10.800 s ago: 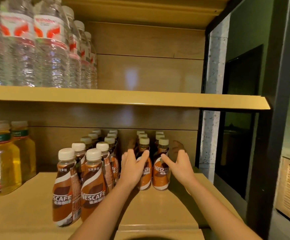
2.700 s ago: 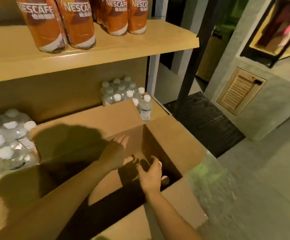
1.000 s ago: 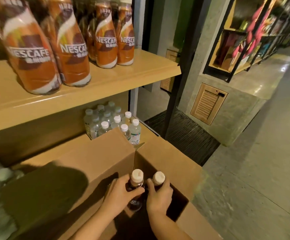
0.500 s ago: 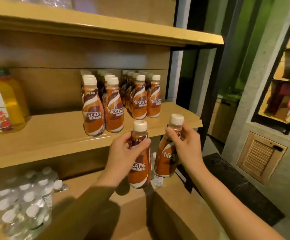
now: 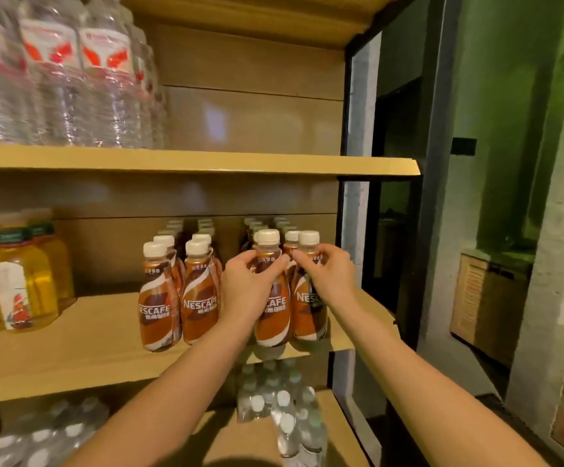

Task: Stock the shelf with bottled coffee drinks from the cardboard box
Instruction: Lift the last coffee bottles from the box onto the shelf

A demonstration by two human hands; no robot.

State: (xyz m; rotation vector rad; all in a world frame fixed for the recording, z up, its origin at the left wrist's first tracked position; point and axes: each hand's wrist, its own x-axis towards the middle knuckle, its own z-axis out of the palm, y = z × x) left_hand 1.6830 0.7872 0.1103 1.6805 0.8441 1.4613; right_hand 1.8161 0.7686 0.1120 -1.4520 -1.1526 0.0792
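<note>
you have lifted both bottles up to the shelf (image 5: 82, 335); your left hand (image 5: 245, 288) and right hand (image 5: 329, 281) each clamp one upright coffee bottle (image 5: 272, 318), rows just behind.

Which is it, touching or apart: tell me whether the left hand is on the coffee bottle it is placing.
Touching. The head view shows the left hand wrapped around the neck and shoulder of the coffee bottle, fingers pressed on its label.

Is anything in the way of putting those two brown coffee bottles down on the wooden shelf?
Nothing visible. The left hand and right hand hold two brown, white-capped coffee bottles at the light wooden shelf's front edge; the other coffee bottles stand beside and behind.
</note>
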